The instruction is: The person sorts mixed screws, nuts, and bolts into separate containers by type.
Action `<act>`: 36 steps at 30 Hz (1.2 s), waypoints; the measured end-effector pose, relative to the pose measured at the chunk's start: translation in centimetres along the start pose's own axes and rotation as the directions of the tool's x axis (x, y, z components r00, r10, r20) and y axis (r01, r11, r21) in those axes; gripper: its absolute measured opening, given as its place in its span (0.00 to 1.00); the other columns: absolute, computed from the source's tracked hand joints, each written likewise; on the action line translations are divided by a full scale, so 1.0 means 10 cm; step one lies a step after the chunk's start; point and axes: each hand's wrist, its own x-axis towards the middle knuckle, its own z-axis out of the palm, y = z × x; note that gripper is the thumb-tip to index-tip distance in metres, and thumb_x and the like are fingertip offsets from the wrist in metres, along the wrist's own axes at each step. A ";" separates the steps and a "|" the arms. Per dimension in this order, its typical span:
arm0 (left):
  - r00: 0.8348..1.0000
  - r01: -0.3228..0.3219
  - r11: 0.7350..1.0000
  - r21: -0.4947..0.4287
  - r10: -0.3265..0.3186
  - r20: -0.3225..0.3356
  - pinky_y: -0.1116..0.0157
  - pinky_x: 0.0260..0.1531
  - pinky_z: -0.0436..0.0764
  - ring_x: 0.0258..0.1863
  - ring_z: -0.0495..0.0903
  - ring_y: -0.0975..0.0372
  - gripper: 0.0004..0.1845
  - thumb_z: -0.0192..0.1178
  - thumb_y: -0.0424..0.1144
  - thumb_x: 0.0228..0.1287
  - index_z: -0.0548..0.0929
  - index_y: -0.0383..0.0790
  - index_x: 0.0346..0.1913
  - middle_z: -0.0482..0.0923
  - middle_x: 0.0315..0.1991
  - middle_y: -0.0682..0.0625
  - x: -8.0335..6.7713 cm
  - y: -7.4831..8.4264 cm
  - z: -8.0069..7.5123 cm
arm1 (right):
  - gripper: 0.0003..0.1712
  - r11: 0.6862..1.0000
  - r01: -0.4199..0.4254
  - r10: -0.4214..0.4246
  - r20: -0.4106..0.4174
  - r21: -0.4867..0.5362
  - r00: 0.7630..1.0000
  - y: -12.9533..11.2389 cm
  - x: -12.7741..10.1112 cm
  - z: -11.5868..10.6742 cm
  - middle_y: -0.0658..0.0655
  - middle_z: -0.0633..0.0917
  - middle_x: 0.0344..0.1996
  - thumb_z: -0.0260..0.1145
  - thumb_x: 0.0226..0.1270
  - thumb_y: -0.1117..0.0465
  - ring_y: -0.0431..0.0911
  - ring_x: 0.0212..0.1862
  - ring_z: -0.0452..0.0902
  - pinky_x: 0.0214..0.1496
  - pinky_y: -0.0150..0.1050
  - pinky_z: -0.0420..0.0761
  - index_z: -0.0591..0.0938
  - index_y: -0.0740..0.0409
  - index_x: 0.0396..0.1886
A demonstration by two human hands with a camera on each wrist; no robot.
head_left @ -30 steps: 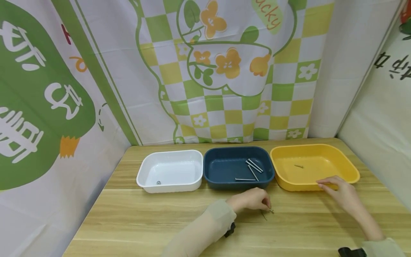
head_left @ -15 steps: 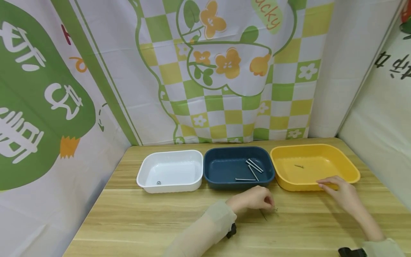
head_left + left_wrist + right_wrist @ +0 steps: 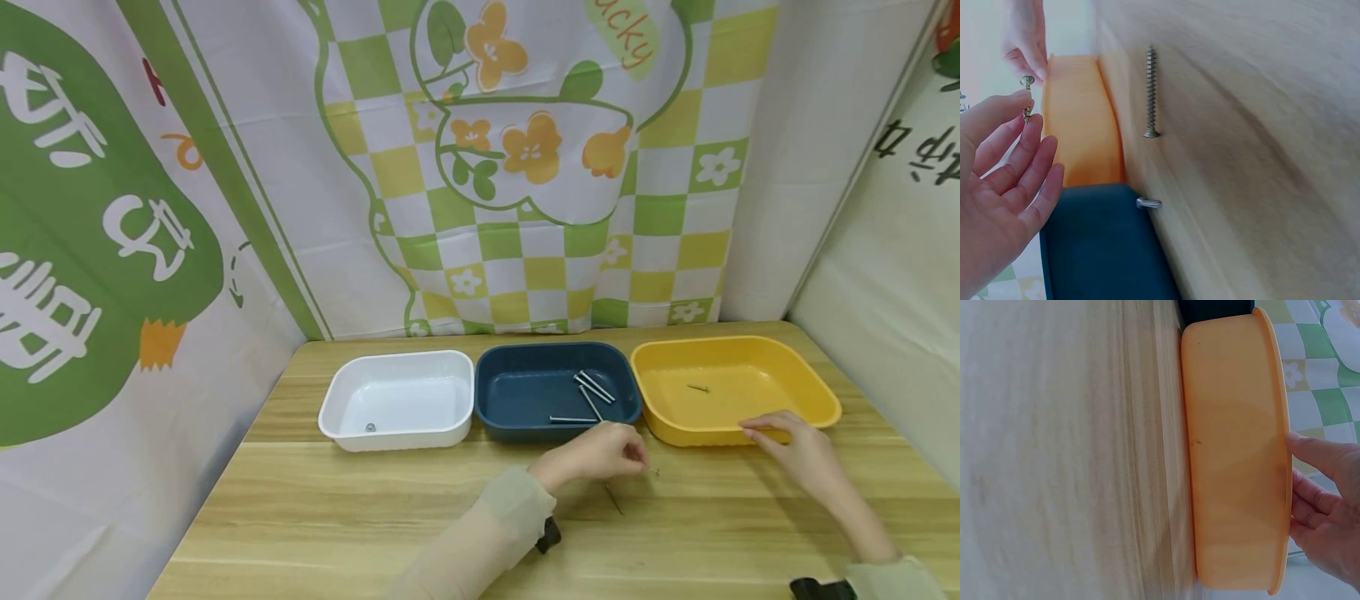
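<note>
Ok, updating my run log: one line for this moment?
left hand: pinches small screw | right hand: touches yellow tray rim | long screw: on table

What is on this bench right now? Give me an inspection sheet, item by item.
Surface: wooden table.
Job's things: small screw pinched in the left hand; long screw lying on the table beside it.
Trays: white tray with one small item; blue tray with several long nails; yellow tray with one small screw.
Clutter: nothing seen.
Hands: left hand lifted off the table; right hand rests on the yellow tray's near rim.
Cables: nothing seen.
Surroundings: green-and-yellow patterned cloth walls.
</note>
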 end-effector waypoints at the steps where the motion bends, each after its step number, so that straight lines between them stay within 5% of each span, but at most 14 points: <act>1: 1.000 0.001 1.000 -0.005 -0.001 -0.008 0.88 0.30 0.66 0.27 0.71 0.78 0.03 0.60 0.39 0.56 0.83 0.44 0.32 0.77 0.28 0.59 0.01 0.01 -0.01 | 0.05 1.000 -0.002 0.002 0.004 0.001 1.000 0.00 0.00 0.00 0.61 0.80 0.30 0.65 0.54 0.65 0.14 0.36 0.55 0.33 0.28 0.69 0.83 0.62 0.30; 20: 0.982 0.024 0.998 -0.060 -0.035 -0.183 0.88 0.30 0.65 0.28 0.70 0.79 0.04 0.61 0.39 0.55 0.83 0.45 0.32 0.78 0.29 0.61 0.20 0.04 0.01 | 0.05 1.000 0.006 -0.006 0.003 0.007 1.000 0.01 0.00 0.00 0.60 0.79 0.29 0.66 0.53 0.66 0.15 0.36 0.58 0.32 0.22 0.66 0.83 0.62 0.30; 28: 0.969 0.053 0.997 -0.063 -0.067 -0.237 0.88 0.26 0.65 0.26 0.68 0.79 0.04 0.62 0.40 0.54 0.83 0.45 0.32 0.77 0.26 0.61 0.29 0.03 0.00 | 0.05 1.000 -0.011 0.011 0.022 0.007 1.000 0.00 -0.01 0.00 0.60 0.79 0.30 0.65 0.54 0.64 0.15 0.36 0.57 0.33 0.32 0.71 0.83 0.62 0.31; 32: 0.967 0.074 0.994 -0.081 -0.092 -0.239 0.88 0.26 0.65 0.26 0.68 0.79 0.04 0.61 0.40 0.55 0.84 0.45 0.32 0.78 0.27 0.61 0.33 0.03 0.00 | 0.05 1.000 -0.002 0.002 0.013 -0.002 1.000 0.00 -0.01 0.00 0.60 0.80 0.30 0.65 0.53 0.65 0.15 0.36 0.57 0.33 0.26 0.69 0.83 0.62 0.30; 36: 0.965 0.085 0.993 -0.086 -0.104 -0.243 0.88 0.27 0.65 0.26 0.69 0.79 0.04 0.61 0.40 0.55 0.84 0.45 0.32 0.78 0.27 0.61 0.38 0.03 0.00 | 0.05 1.000 -0.008 0.008 0.019 -0.003 1.000 0.00 -0.01 0.00 0.60 0.80 0.30 0.65 0.54 0.65 0.15 0.36 0.56 0.35 0.36 0.72 0.83 0.62 0.31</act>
